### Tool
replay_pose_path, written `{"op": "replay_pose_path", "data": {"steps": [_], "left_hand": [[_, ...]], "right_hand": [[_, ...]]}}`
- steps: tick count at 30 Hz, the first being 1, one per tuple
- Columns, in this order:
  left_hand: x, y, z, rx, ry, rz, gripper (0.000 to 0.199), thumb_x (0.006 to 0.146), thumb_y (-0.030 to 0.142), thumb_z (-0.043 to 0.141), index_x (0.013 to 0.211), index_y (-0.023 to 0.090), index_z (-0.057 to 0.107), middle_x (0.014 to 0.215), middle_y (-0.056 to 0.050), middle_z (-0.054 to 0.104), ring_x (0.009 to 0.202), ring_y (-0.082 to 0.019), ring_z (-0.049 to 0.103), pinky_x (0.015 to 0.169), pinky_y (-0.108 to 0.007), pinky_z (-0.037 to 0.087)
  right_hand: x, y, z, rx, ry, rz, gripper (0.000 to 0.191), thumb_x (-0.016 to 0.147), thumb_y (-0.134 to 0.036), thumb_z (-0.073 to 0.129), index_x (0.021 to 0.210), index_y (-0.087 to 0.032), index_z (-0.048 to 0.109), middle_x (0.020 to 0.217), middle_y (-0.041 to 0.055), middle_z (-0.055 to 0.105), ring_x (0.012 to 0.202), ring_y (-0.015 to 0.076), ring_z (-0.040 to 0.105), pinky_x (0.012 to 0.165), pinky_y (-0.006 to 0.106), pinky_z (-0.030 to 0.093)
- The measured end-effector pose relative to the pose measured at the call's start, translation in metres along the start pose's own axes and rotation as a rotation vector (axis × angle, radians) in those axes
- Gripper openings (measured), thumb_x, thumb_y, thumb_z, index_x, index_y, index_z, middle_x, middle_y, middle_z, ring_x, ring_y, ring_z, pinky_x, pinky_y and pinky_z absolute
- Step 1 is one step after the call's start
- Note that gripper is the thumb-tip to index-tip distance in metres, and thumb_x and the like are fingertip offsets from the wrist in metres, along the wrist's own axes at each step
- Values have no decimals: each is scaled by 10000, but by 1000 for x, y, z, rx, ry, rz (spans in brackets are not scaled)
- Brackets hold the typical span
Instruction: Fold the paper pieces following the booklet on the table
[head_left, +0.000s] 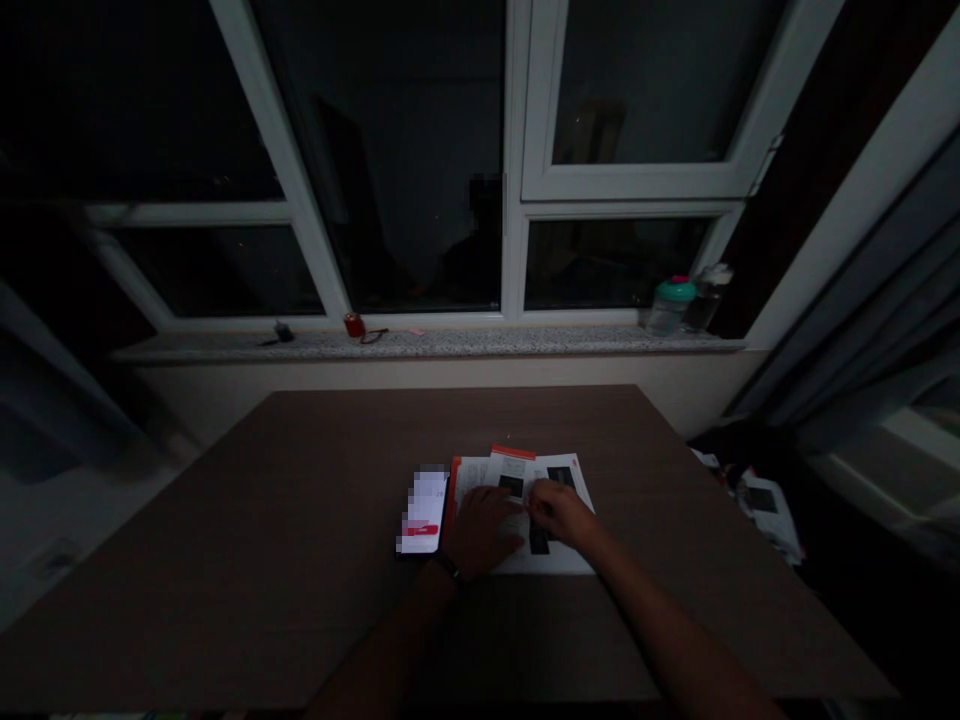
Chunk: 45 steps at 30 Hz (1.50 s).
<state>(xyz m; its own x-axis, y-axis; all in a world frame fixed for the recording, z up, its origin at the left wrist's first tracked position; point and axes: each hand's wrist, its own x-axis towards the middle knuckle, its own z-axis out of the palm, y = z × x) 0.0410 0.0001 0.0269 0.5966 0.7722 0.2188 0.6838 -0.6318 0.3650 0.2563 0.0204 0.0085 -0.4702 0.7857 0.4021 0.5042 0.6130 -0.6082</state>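
Observation:
A printed white sheet (582, 488) with dark pictures and an orange-red left edge lies on the brown table. On top of it is a smaller printed slip (513, 466) with an orange-red strip along its far end. My left hand (482, 527), a dark band at its wrist, rests on the papers with fingers stretched out. Beside it my right hand (561, 511) is closed near the slip's right edge, fingers pinched together; what they grip is too dark to make out. A lit phone (424, 525) lies left of the sheet, close to my left hand.
The brown table (300, 520) reaches to the wall under a window. Along the speckled sill (480, 342) stand a small red item (353, 324), a dark small item (283, 331), a teal-lidded bottle (670, 306) and a clear bottle (705, 300). Printed papers (769, 510) lie beyond the right edge.

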Motion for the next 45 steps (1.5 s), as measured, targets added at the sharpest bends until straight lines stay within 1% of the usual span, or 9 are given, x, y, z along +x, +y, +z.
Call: {"op": "replay_pose_path", "data": {"steps": [4,9,13,19,24,30,34,38,45], "left_hand": [[0,-6,7,-24,10,5,532,766,325,735,1263,293,549,1402,-43,469,1287,-289,399,1062,-479,327],[-2,-12,13,-30,-2,34,630,767,355,734,1340,290,480,1473,-44,399,1346,-300,339,1094,-498,294],[-2,-11,12,-13,-9,36,622,772,352,730,1338,287,481,1455,-44,426,1341,-294,350,1097,-495,294],[-1,-9,9,3,-13,36,593,789,354,711,1331,255,494,1449,-59,436,1339,-299,356,1101,-495,300],[-2,-8,7,17,-19,37,606,778,432,717,1327,285,507,1450,-52,442,1322,-307,385,1089,-509,313],[-3,-7,6,-4,-10,28,478,895,526,554,1318,305,527,1456,-36,443,1307,-293,406,1059,-507,347],[-2,-3,4,-89,-16,55,430,912,455,560,1305,284,538,1439,-40,463,1309,-263,403,1079,-473,348],[0,-2,1,-191,15,87,412,888,322,603,1292,277,531,1447,-36,433,1326,-239,376,1087,-444,358],[2,-16,4,-117,228,-182,442,803,109,552,1233,209,524,1240,-70,527,1182,-245,477,1035,-442,394]], "right_hand": [[7,6,0,-61,82,78,143,793,-78,536,728,-201,504,740,-5,532,723,152,525,665,241,381],[-2,-2,-1,-29,39,65,114,799,-96,548,761,-201,525,746,-4,540,710,148,530,644,233,385],[-4,-6,0,-1,-8,33,119,782,-92,566,755,-202,531,744,-5,546,708,147,529,645,230,386],[11,7,0,-102,105,116,149,782,-73,512,714,-203,489,739,0,551,737,159,532,675,243,385],[3,6,-1,-122,156,193,100,812,-136,516,745,-207,494,787,9,590,740,163,557,675,247,396],[-8,0,-7,-45,194,303,38,800,-187,550,793,-214,523,731,-19,581,676,149,556,625,230,398],[-8,2,-7,4,177,241,14,817,-203,539,817,-214,529,732,-25,573,672,140,544,627,226,398],[-8,3,-7,42,168,157,30,820,-198,539,847,-211,538,803,-8,596,758,153,562,699,247,418],[-8,6,-12,79,189,182,78,802,-166,537,862,-207,565,827,10,608,782,166,571,718,268,431]]}}
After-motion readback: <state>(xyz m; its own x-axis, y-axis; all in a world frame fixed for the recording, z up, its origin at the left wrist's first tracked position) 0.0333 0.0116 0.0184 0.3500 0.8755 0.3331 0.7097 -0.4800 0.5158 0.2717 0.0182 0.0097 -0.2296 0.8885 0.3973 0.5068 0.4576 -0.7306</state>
